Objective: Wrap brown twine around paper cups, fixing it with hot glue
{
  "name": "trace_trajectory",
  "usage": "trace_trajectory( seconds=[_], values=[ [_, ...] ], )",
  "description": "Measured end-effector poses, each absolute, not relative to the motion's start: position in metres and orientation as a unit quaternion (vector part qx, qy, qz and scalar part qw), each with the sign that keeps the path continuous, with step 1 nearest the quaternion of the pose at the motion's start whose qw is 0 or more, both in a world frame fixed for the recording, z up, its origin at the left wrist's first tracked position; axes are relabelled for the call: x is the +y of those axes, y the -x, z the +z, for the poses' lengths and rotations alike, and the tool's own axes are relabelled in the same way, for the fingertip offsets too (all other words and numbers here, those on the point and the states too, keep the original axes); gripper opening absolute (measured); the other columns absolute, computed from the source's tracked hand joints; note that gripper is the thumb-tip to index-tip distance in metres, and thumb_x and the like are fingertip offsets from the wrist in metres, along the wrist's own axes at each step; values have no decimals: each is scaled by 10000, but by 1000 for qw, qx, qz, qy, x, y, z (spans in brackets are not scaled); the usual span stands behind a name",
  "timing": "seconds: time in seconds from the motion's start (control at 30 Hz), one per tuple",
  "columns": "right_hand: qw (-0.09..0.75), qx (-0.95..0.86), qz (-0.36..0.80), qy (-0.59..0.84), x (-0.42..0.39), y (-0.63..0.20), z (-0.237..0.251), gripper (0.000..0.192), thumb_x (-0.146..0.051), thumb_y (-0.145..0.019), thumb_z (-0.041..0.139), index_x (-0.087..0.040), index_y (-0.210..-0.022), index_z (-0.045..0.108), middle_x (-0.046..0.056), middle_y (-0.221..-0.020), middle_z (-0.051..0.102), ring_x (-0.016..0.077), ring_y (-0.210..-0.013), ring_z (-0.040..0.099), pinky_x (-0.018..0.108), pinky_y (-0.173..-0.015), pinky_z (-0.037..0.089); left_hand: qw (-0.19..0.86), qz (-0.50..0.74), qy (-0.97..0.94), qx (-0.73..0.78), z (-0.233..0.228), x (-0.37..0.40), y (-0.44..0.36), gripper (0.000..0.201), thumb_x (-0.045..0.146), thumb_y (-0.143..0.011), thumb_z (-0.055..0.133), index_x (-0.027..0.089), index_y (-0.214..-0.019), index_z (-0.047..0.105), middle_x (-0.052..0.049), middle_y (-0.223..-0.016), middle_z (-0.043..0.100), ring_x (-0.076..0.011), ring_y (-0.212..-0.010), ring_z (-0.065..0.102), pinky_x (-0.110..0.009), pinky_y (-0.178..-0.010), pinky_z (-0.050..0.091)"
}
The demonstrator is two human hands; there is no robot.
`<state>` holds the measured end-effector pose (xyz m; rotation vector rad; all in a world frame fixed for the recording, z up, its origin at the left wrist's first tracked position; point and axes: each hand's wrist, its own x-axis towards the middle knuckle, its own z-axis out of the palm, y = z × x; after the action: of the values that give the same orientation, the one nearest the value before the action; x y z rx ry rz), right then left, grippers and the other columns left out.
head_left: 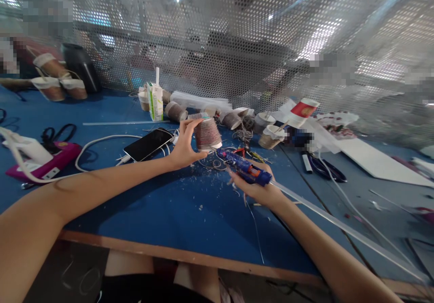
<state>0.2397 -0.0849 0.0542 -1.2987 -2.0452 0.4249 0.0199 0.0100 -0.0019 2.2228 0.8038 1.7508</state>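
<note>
Two bare hands over a blue table [176, 212], phone [148, 144] lying at left, left hand [183, 147] fingers wrapped round a cup [207, 134] held above the tabletop, right hand [259, 188] gripping a blue glue gun [244, 167], nozzle just under the cup.

Two bare forearms, no sleeves, left hand [183, 147], right hand [259, 190], no rings

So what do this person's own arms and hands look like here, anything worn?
Both forearms are bare: no sleeves reach into view, and no gloves, watch or bracelet show. The left hand and right hand show no rings that I can make out. Fingernails look short and unpainted, though the picture is too soft to be sure.
</note>
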Motion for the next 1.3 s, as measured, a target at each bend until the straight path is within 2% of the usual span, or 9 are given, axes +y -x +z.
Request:
trace_trajectory(
  seconds=[0.27, 0.5, 0.8, 0.97, 1.17, 1.3],
  values=[
    [345, -786, 151, 491, -84, -242, 53, 263, -339, -787, 597, -216, -577, 499, -4, -495, 568, 118, -444, 501, 263, -458, 393, 107, 600, -748, 264, -4, 12, -20, 840, 292, -661, 793, 268, -1382, 363, -89, -1245, 365, -321, -1204, 453, -555, -1033, 496],
    [359, -757, 174, 517, -85, -243, 52, 233, -331, -771, 609, -219, -582, 530, 16, -510, 601, 142, -421, 522, 279, -427, 414, 122, 608, -740, 259, -5, 12, -21, 816, 312, -686, 784, 269, -1379, 357, -93, -1252, 368, -326, -1203, 457, -567, -1019, 500],
    [391, -737, 156, 529, -81, -246, 49, 288, -310, -749, 615, -236, -519, 458, -21, -424, 507, 128, -389, 480, 261, -397, 396, 139, 625, -724, 257, -7, 13, -24, 805, 195, -653, 764, 275, -1341, 354, -92, -1258, 371, -295, -1185, 488, -486, -937, 566],
    [407, -723, 156, 536, -80, -248, 50, 324, -308, -734, 636, -244, -501, 420, -14, -420, 520, 134, -366, 480, 270, -376, 413, 175, 632, -711, 252, -6, 12, -25, 779, 166, -646, 733, 268, -1315, 347, -97, -1270, 371, -290, -1199, 498, -482, -959, 559],
    [408, -687, 226, 558, -78, -251, 54, 289, -337, -716, 677, -233, -522, 489, -5, -404, 567, 140, -264, 471, 270, -267, 400, 202, 638, -700, 248, -10, 15, -27, 783, 250, -660, 744, 262, -1316, 318, -123, -1319, 367, -311, -1241, 493, -522, -1018, 520],
    [405, -648, 276, 583, -75, -253, 55, 263, -342, -706, 666, -235, -534, 498, -35, -351, 517, 145, -214, 443, 270, -222, 384, 224, 634, -703, 232, -14, 17, -26, 797, 359, -686, 766, 270, -1317, 288, -133, -1347, 366, -312, -1270, 487, -530, -1067, 481]
  ],
)
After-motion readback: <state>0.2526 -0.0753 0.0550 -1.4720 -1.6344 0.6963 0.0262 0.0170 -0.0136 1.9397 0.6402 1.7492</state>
